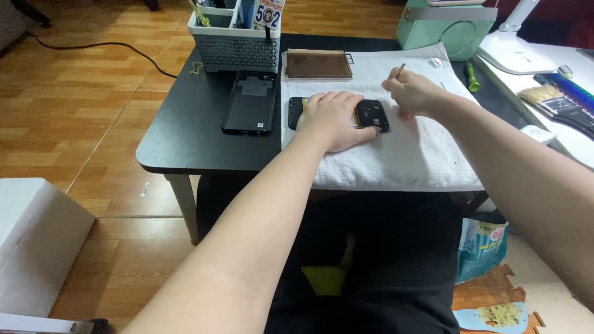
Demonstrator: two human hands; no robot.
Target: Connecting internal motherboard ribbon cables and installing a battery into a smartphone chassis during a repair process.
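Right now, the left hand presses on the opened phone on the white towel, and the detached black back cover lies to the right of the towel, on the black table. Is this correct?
Not quite. In the head view, the back cover lies to the left of the towel, not to the right. The rest holds: the left hand presses on the opened phone on the white towel, and the cover rests on the black table.

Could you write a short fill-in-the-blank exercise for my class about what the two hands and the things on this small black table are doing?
1. The left hand presses flat on an opened phone that lies on a white ____.
2. The right hand holds a thin ____ above the phone.
3. The detached back cover lies to the ____ of the towel, on the black table.
4. Behind the back cover stands a grey ____ of supplies.

Missing words: towel; tool; left; basket
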